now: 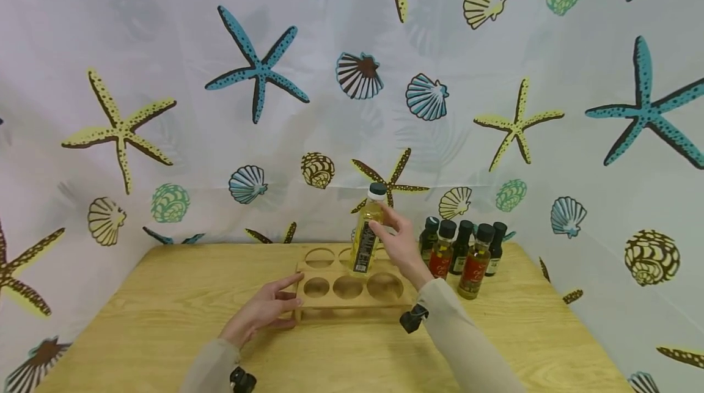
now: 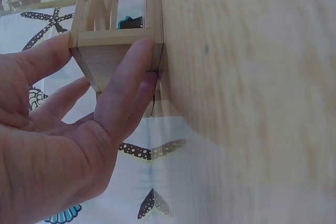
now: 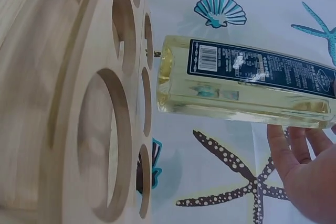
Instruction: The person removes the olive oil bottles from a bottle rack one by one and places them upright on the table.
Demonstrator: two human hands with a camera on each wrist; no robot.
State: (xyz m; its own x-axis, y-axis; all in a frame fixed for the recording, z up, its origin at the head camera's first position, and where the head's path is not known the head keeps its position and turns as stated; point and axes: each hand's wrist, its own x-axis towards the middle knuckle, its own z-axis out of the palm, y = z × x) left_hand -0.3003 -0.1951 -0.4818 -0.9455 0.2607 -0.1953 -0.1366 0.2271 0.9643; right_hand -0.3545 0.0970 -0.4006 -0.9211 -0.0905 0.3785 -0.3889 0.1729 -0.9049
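Observation:
My right hand [image 1: 397, 240] grips a clear bottle of pale yellow liquid [image 1: 365, 235] near its upper part. The bottle has a dark cap, a white neck and a dark label with a barcode. In the right wrist view its base hovers apart from the wooden bottle rack [image 3: 73, 124], above the round holes. Straight fingers of my left hand [image 1: 267, 306] touch the rack's left end. In the left wrist view, the thumb lies by one edge of the end panel [image 2: 107, 59] and two fingers [image 2: 128, 85] lie across near the other.
Right of the rack stand several smaller bottles: two with dark caps and red labels, including the nearer red-labelled bottle [image 1: 475, 264], and dark green ones such as the dark bottle [image 1: 496, 249]. A shell-and-starfish cloth [image 1: 308, 130] hangs behind the wooden table [image 1: 148, 313].

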